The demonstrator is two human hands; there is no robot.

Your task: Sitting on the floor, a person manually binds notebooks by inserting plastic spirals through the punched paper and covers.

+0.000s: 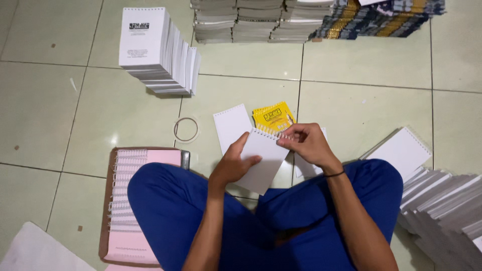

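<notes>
I sit cross-legged on a tiled floor in blue trousers. My left hand (232, 164) grips a small white notepad (263, 163) by its left edge, thumb on top. My right hand (306, 143) pinches the wire spiral binding at the pad's top right corner. Just beyond the pad, a yellow printed cover (271, 116) and a white punched sheet (230, 125) lie flat on the floor.
A pink tray of white wire spirals (125, 200) lies by my left knee. A ring of clear tape (186, 129) is on the floor. A leaning stack of white pads (155, 50) stands far left; more stacks line the back (261, 20) and right (442, 206).
</notes>
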